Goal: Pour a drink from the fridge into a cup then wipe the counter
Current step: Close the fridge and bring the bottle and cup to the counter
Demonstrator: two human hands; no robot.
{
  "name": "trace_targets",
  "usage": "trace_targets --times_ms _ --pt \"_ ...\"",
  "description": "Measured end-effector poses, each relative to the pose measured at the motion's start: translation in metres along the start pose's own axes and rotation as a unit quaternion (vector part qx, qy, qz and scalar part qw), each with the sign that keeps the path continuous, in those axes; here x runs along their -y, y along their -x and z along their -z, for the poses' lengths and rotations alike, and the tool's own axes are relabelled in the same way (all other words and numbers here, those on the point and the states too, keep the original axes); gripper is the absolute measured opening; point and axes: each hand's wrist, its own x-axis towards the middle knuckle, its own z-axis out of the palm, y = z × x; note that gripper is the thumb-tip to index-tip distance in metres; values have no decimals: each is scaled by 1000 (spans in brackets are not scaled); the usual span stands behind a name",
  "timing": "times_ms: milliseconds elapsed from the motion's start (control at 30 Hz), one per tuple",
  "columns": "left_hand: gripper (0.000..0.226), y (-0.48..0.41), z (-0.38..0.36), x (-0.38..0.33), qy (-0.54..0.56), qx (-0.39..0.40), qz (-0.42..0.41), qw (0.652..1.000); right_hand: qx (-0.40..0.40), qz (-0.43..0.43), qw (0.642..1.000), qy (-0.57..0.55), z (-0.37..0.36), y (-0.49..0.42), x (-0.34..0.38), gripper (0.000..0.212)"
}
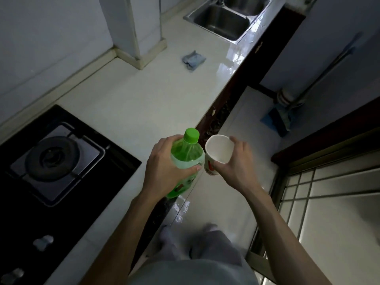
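Note:
My left hand (162, 169) grips a green plastic bottle (186, 153) around its body; the green cap (191, 135) is on and the bottle is roughly upright, over the counter's front edge. My right hand (236, 163) holds a white paper cup (218, 150) with red print by its side, right beside the bottle and over the floor. The cup looks empty inside. A crumpled blue-grey cloth (193, 60) lies on the pale counter (133, 99) farther away, toward the sink.
A black gas hob (53, 161) with one burner fills the counter's left near part. A steel double sink (226, 19) sits at the far end. A mop (287, 108) leans by the wall on the floor. A glass door frame (308, 182) stands to my right.

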Motion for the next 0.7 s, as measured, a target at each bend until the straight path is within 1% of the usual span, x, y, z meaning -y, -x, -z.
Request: trace_targets --times_ms 167,300,500,600,700 --pt "79 -37 -35 -13 -3 -8 17 1000 11 6 999 -31 13 -48 -23 88" --pt "80 -71 -67 -36 -15 -25 29 999 32 36 998 -33 32 -100 -43 89" --pt "78 -120 -108 -81 -23 -94 78 992 71 99 992 -29 75 -178 -76 89" --pt "78 -137 -126 -96 -29 -125 85 988 87 118 989 -25 87 -209 -85 89" --pt "76 -151 -139 -107 -28 -149 107 983 110 134 984 -46 91 -235 -87 88"
